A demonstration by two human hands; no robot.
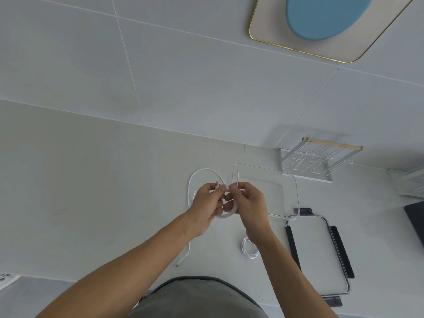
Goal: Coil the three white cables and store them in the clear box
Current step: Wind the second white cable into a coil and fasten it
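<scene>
While both hands work above the pale table (91, 180), the left hand (207, 205) and right hand (249, 206) meet at mid-scene, each pinching part of one white cable (227, 214). Grip state: left fingers curled on the cable near one plug end; right thumb and forefinger clamped on the other end, whose plug sticks up just past the fingertips. A few turns of this cable hang as a small coil between the two palms.

Second cable (190, 187): uncoiled, lying on the table in a wide loop far-left of the hands, with its tail running near to a plug at the table's front.

Third cable (249, 250): small coil flat on the table, near side, partly hidden under the right wrist.

Clear box (291, 193): on the table just right of the hands, open at the top; no cable lies in it. Its lid (319, 255), with dark clips, lies near-right of the box. A white wire rack (321, 157) with a wooden bar stands far-right against the tiled wall.
</scene>
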